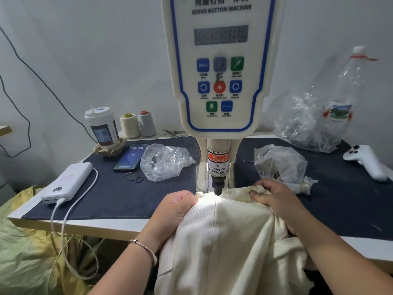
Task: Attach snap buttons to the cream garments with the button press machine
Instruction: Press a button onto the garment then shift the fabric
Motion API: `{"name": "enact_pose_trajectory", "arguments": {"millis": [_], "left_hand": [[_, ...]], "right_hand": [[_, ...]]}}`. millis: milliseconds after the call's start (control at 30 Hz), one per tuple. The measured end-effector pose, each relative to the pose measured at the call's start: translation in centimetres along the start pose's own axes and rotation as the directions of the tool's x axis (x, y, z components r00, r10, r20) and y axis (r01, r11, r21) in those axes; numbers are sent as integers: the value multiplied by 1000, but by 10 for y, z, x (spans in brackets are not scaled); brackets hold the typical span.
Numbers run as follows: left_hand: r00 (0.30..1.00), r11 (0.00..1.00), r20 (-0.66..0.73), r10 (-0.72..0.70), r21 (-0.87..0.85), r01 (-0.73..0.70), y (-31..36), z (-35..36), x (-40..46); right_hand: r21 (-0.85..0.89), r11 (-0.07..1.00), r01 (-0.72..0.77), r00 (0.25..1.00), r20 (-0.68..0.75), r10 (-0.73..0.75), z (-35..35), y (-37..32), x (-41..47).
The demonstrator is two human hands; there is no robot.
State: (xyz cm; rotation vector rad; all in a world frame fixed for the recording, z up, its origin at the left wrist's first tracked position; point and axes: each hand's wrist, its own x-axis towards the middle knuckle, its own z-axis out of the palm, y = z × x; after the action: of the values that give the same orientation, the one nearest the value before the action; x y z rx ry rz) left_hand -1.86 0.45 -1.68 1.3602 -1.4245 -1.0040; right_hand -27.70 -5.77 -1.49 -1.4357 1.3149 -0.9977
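Where the head view looks down past the tall cream-and-blue servo button press machine (220, 67), a cream ribbed-fabric garment (223, 241) draped over the near edge of the dark-cloth-covered white table (119, 199), its lit upper edge directly under the machine's black press head (218, 185). Left hand (177, 206) at the garment's left edge, fingers (191, 199) curled and grasping the fabric just left of the press head; thin bracelet (144, 248) on that wrist. Right hand (274, 195) on the right side, fingers clenched round a bunched fold of the same garment, just right of the press head. Left of the machine, a crumpled clear plastic bag of small metal parts (164, 161), a dark smartphone (130, 157) showing 16:45, a white power bank (68, 182) with a white cable (61, 220), a lidded paper drink cup (103, 127), and two thread cones, cream (129, 125) and grey (147, 123). Right of it, another clear bag of small parts (280, 162) just behind the right hand, a large crumpled clear bag (314, 124) farther back, and a white handheld controller (368, 161) near the table's right edge.
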Motion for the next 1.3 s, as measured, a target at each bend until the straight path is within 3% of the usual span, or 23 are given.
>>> {"name": "enact_pose_trajectory", "arguments": {"millis": [700, 833, 933, 1033, 1133, 1200, 1300], "left_hand": [[1000, 999, -27, -12, -43, 11, 2, 1, -3], [994, 995, -82, -69, -82, 62, 12, 3, -6], [975, 965, -125, -181, -215, 152, 18, 2, -10], [958, 914, -75, -276, -329, 238, 26, -5, -21], [933, 923, -81, -349, -201, 328, 36, -12, -34], [914, 910, -22, -405, -111, 400, 42, -16, -49], [900, 890, 166, -403, -160, 428, 44, -21, -77]], "right_hand": [[-5, 999, -38, 999, 19, 38, 0, -4, -2], [6, 999, -42, 999, 12, 42, -1, -17, -12], [29, 996, -84, 996, 27, 84, -4, -44, -24], [195, 943, -271, 959, 144, 246, -4, -69, -42], [313, 845, -433, 889, 302, 343, -2, -73, -68], [310, 839, -448, 869, 370, 328, 0, -71, -88], [334, 897, -290, 915, 371, 158, -3, -72, -107]]}}
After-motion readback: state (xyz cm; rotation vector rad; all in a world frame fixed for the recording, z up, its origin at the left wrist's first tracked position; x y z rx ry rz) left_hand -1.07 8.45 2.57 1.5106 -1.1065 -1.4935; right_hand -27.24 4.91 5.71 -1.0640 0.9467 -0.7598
